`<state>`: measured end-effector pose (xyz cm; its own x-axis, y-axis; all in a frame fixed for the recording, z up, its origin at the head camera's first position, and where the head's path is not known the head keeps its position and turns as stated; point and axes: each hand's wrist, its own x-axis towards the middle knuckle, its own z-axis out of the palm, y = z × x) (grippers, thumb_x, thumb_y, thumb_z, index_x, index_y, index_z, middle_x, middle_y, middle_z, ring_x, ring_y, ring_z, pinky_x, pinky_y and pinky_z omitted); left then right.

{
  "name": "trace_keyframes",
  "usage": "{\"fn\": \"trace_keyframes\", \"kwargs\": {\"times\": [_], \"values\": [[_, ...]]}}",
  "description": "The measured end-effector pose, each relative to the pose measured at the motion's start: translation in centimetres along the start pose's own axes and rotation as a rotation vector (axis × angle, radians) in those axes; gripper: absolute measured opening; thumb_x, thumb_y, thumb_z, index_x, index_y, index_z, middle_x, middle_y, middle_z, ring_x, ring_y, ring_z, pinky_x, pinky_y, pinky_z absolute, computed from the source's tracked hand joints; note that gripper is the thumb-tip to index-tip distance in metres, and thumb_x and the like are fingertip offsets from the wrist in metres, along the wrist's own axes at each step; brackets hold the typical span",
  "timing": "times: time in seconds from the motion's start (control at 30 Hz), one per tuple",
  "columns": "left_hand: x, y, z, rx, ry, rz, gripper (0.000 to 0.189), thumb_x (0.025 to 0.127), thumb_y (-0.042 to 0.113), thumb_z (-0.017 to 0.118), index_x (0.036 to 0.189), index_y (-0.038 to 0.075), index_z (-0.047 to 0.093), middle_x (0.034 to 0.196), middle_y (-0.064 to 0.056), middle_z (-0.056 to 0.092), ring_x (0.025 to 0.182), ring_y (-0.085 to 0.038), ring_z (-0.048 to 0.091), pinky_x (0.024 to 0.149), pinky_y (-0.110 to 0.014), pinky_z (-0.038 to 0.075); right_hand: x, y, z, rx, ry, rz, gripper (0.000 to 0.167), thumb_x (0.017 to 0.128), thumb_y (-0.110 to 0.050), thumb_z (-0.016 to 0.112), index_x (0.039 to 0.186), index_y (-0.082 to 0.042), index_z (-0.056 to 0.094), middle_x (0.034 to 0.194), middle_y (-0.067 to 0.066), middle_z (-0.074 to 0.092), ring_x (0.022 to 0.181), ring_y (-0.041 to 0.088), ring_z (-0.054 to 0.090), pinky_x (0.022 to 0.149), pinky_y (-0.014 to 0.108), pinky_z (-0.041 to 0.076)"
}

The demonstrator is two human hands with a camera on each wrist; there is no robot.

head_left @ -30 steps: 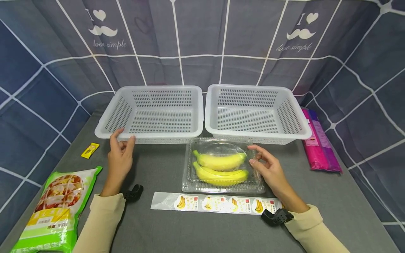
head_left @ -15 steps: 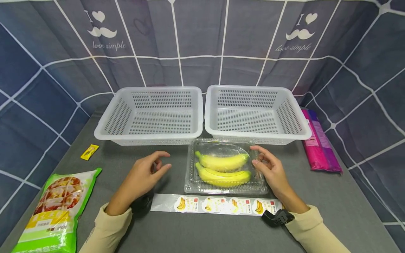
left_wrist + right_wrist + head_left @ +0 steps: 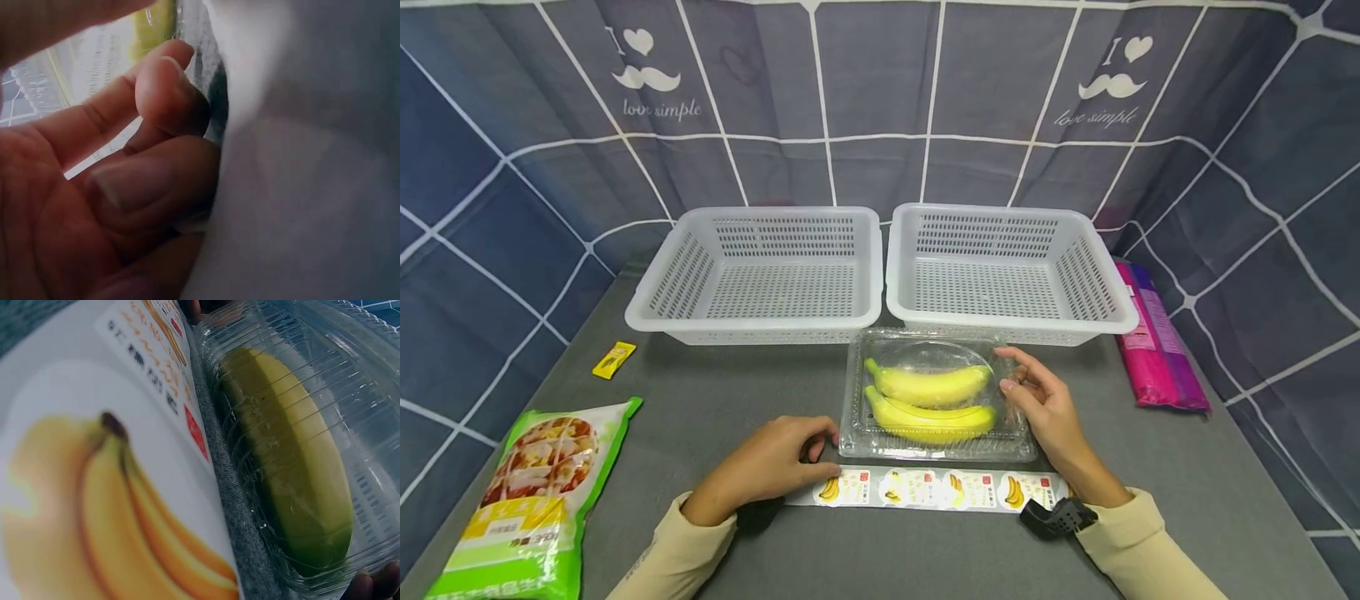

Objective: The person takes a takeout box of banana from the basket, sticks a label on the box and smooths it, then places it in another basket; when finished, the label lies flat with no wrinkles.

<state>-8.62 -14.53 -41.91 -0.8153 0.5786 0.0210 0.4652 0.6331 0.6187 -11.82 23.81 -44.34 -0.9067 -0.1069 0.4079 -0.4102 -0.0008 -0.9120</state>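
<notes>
A clear plastic clamshell box [image 3: 1015, 446] with two bananas [image 3: 928, 385] inside stands at the middle of the table. My right hand [image 3: 1052, 408] holds its right edge, thumb and forefinger on the lid; in the right wrist view its fingertips [image 3: 375, 584] show at the box's corner. In front of the box lies a strip of banana stickers [image 3: 917, 487]. My left hand [image 3: 782, 462] is over the strip's left end, thumb on the first sticker, forefinger bent near the box's corner with a gap between them. Close up, the left wrist view shows its bent fingers [image 3: 156, 100] beside the pale strip [image 3: 306, 187].
Two white perforated baskets [image 3: 756, 323] [image 3: 1011, 318] stand side by side behind the box. A green food bag [image 3: 535, 500] and a small yellow packet [image 3: 613, 360] lie at left. A pink and purple package [image 3: 1165, 350] lies at right. Dark grid-patterned cloth [image 3: 880, 92] hangs around the table.
My left hand has left the left basket's front rim and come down and right to the sticker strip. The box and my right hand have shifted slightly right.
</notes>
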Motion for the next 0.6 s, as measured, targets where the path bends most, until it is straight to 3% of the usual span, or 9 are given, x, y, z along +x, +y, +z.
{"fn": "trace_keyframes", "kwargs": {"times": [0.3,0.6], "values": [[-0.12,-0.34,0.02,0.011,-0.018,0.046,0.030,0.076,0.030,0.092,0.089,0.024,0.066,0.071,0.011,0.048,0.064,0.000,0.043,0.063,-0.024,0.040,-0.14,0.15,0.04,0.004,0.001,0.009,0.040,0.098,0.009,0.058,0.138,0.007,0.056,0.081,0.010,0.051,0.049,0.013,0.047,0.045,0.028,0.043],[-0.19,-0.46,0.19,-0.025,-0.041,0.055,0.023,0.078,0.027,0.091,0.080,0.026,0.068,0.072,0.013,0.050,0.068,-0.001,0.048,0.066,-0.024,0.041,-0.25,0.12,-0.05,-0.015,-0.006,0.010,0.040,0.098,0.009,0.058,0.138,0.006,0.056,0.081,0.011,0.051,0.050,0.014,0.048,0.046,0.028,0.043]]}}
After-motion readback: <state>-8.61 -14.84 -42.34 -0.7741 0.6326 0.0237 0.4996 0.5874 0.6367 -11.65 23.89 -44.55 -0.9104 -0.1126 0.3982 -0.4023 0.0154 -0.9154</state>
